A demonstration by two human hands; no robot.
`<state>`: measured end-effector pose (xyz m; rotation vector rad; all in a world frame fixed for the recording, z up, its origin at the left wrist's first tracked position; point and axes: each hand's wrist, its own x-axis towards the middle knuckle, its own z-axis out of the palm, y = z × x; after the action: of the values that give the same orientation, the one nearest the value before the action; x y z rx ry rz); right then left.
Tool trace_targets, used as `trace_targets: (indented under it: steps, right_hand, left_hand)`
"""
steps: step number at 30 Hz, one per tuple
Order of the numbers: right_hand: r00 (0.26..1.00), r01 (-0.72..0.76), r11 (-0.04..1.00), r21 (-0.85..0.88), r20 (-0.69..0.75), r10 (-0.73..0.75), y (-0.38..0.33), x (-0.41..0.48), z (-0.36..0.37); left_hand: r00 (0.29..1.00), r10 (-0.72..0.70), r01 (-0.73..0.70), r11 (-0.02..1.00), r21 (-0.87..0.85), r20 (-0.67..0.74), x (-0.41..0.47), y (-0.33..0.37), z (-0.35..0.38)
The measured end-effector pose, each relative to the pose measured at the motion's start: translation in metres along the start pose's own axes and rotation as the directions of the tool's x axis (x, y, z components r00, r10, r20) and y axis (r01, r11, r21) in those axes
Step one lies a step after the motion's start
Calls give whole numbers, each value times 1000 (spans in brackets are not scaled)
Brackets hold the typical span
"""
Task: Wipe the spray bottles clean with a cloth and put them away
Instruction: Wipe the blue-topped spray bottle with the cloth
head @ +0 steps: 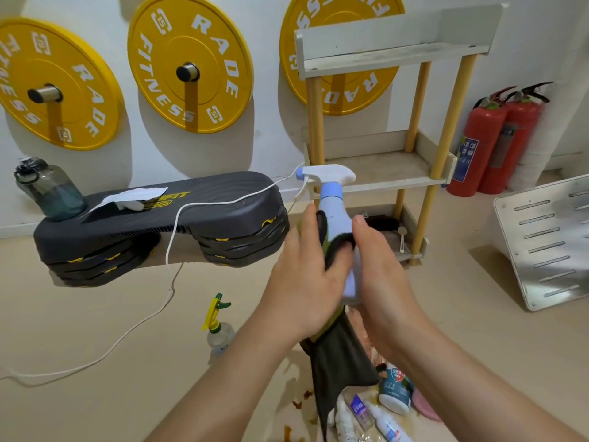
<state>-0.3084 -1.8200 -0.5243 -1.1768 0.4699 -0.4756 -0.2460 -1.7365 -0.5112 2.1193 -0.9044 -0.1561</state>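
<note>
A white and pale-blue spray bottle [333,202] stands upright in front of me, nozzle pointing left. My right hand [379,269] grips its lower body from the right. My left hand [306,275] holds a dark cloth [338,352] wrapped against the bottle's left side; the rest of the cloth hangs down below my hands. A second spray bottle [218,323] with a yellow and green trigger stands on the floor to the lower left. A three-tier shelf rack [392,173] with yellow posts stands right behind the held bottle.
A dark step platform [159,218] with a water jug [47,189], a white cloth and a white cable [172,250] sits left. Several small bottles [382,406] lie by my right forearm. Two red fire extinguishers [490,138] stand at the right wall, beside a slotted metal panel [548,240].
</note>
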Motion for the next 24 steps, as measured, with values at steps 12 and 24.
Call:
trace_targets:
  steps: [12, 24]
  right_hand:
    - [917, -69, 985, 161, 398, -1, -26, 11, -24]
    - [988, 5, 989, 146, 152, -28, -39, 10, -20]
  left_hand:
    - [996, 61, -29, 918, -395, 70, 13, -6, -44]
    - [831, 397, -226, 881, 415, -390, 3, -9, -53]
